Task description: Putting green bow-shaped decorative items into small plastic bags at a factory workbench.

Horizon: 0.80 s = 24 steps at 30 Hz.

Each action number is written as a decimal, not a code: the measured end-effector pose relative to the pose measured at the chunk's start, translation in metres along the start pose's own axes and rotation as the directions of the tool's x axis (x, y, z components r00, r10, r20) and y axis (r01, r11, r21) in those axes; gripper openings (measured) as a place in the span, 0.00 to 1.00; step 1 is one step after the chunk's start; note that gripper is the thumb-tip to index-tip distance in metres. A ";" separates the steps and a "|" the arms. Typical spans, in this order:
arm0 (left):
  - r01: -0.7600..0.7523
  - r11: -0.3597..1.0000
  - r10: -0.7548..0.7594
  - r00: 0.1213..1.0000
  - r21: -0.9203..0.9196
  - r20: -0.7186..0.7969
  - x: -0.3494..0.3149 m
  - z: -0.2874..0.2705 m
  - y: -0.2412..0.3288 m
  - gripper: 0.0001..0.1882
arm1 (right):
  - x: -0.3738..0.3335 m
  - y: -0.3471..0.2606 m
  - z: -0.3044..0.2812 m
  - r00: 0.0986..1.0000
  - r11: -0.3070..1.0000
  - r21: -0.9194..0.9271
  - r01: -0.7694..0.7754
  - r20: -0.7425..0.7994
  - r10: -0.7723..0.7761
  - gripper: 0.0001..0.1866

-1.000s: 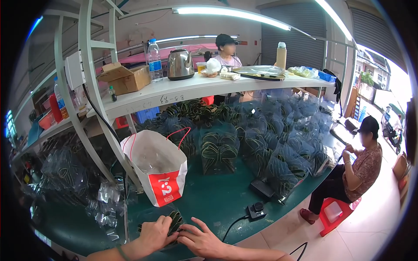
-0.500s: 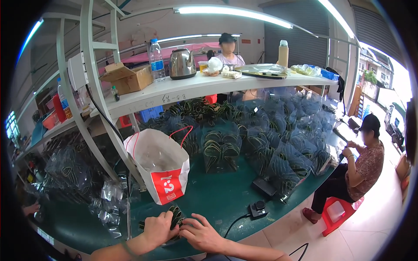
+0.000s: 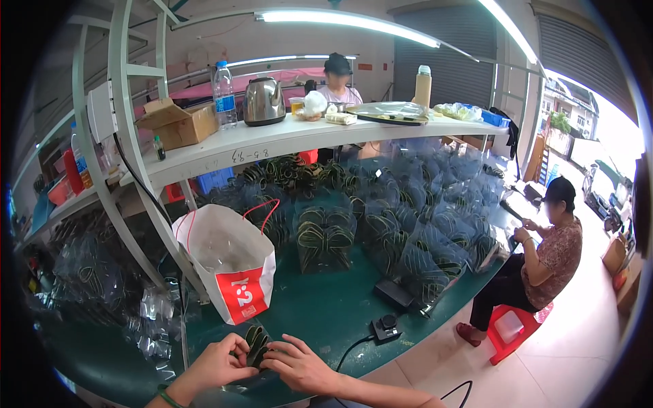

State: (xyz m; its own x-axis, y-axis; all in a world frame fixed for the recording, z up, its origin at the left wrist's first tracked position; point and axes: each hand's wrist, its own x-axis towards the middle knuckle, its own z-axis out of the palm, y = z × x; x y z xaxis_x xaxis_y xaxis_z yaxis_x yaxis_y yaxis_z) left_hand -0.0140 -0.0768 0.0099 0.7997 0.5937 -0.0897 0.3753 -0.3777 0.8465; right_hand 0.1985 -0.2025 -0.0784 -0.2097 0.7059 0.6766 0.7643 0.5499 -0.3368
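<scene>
At the near edge of the green table (image 3: pixel 340 289), I hold a dark green ribbon bow (image 3: pixel 256 342) with gold-edged loops between both hands. My left hand (image 3: pixel 219 362) pinches its left side, with the thumb low and the fingers curled. My right hand (image 3: pixel 297 364) has its fingers bent against the right side of the loops. Part of the bow is hidden behind the fingers. Something clear, like plastic film, shows faintly beneath my hands. Farther ahead, a similar bow in a clear bag (image 3: pixel 326 234) stands on the table.
A white and red paper bag (image 3: pixel 238 272) stands just beyond my hands. Many bagged bows (image 3: pixel 415 211) crowd the far right. A small black camera (image 3: pixel 388 328) with a cable and a black box (image 3: pixel 394 294) lie to the right. A person (image 3: pixel 551 258) sits on a red stool (image 3: pixel 509 333).
The whole view has shifted slightly, so things sit farther left. My left hand has turned from over the bow to its side, and more of the loops show between my hands.
</scene>
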 end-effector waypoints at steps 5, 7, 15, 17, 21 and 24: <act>0.055 0.998 -0.055 0.997 -0.013 -0.059 -0.013 0.003 0.028 0.16 | -0.002 0.002 0.002 0.998 0.997 0.070 0.016 -0.068 -0.011 0.31; 0.073 0.997 -0.076 0.981 -0.021 -0.177 -0.024 0.001 0.025 0.11 | 0.001 0.003 0.003 0.999 0.991 0.130 -0.002 -0.046 0.008 0.32; -0.218 0.886 0.341 0.905 0.409 -0.256 -0.052 0.033 0.028 0.07 | 0.006 -0.004 -0.016 0.988 0.946 0.317 -0.065 -0.116 0.106 0.35; -0.291 0.805 0.456 0.861 0.517 -0.225 -0.057 0.033 0.025 0.08 | -0.005 -0.011 -0.018 0.983 0.950 0.303 -0.075 -0.137 0.121 0.34; -0.376 0.641 0.601 0.788 0.670 -0.133 -0.058 0.001 0.011 0.08 | -0.002 0.000 -0.042 0.952 0.968 0.241 -0.077 -0.272 0.143 0.33; -0.450 0.579 0.668 0.740 0.680 -0.080 -0.054 -0.012 -0.007 0.08 | -0.002 0.013 -0.134 0.852 0.983 0.109 -0.147 -0.491 0.182 0.31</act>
State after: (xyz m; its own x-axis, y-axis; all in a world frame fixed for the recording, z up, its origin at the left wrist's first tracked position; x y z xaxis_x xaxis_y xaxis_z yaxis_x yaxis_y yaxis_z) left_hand -0.0653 -0.0972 0.0154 0.8046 0.2439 0.5413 0.1766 -0.9688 0.1740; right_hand 0.2905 -0.2569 0.0038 0.2601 0.4820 0.8367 0.7160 0.4851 -0.5021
